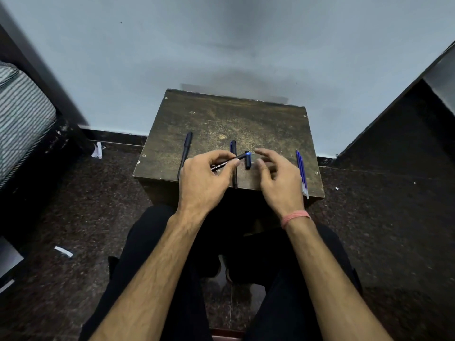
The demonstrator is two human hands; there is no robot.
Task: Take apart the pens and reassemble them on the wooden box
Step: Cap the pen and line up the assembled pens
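My left hand (205, 179) grips a black pen barrel (227, 163) with white lettering, held across the front of the wooden box (221, 121). A black cap with a blue end (248, 159) lies on the box just past the barrel's tip. My right hand (278, 179) hovers beside the cap with fingers apart and holds nothing. A capped black pen (185, 153) lies at the box's left. Another black pen (234, 166) lies in the middle, partly under my left hand's fingers. Blue refills (301, 171) lie along the right edge.
The box stands against a pale wall (221, 45) on a dark speckled floor (381, 217). A striped mattress (19, 114) is at the left and dark furniture (406, 114) at the right. Paper scraps (63, 251) lie on the floor. My legs in black trousers are below.
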